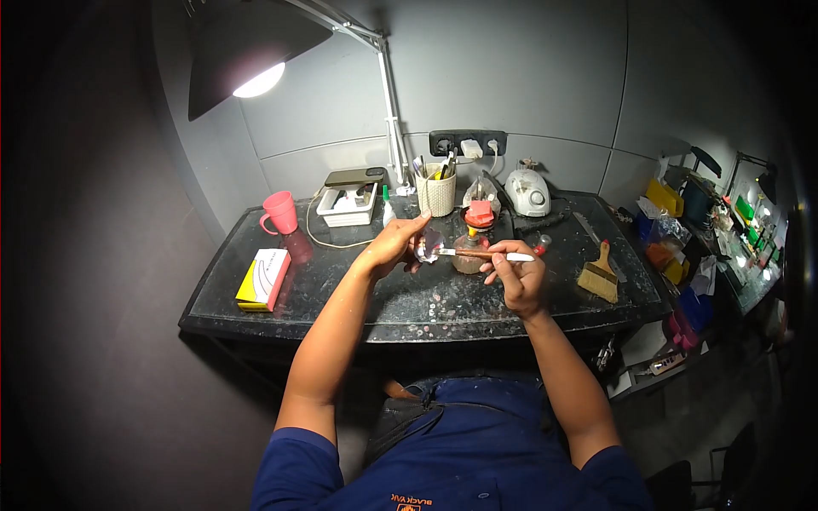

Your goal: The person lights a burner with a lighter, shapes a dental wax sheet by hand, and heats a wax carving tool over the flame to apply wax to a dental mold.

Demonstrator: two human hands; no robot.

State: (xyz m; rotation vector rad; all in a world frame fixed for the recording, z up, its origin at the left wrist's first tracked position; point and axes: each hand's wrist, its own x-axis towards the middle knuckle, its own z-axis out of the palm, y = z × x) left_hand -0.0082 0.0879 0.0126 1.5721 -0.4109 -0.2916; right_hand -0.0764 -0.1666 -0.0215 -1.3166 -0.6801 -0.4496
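My left hand (pixel 398 244) holds a small shiny, pinkish-clear piece (pixel 429 245) above the middle of the black desk. In my right hand (pixel 517 274) is a slim brown tool with a white end (pixel 477 254), gripped between thumb and fingers. The tool's left tip meets or nearly meets the small piece. Just behind the tool stands a glass burner (pixel 467 258), partly hidden by it. A red block (pixel 481 213) sits in a dark dish beyond the burner.
On the black desk (pixel 341 294) are a pink mug (pixel 279 213), a yellow and white box (pixel 265 279), a white tray (pixel 348 205), a woven pen cup (pixel 436 192), a white machine (pixel 527 192) and a wide brush (pixel 600 277). A lamp (pixel 256 51) hangs upper left.
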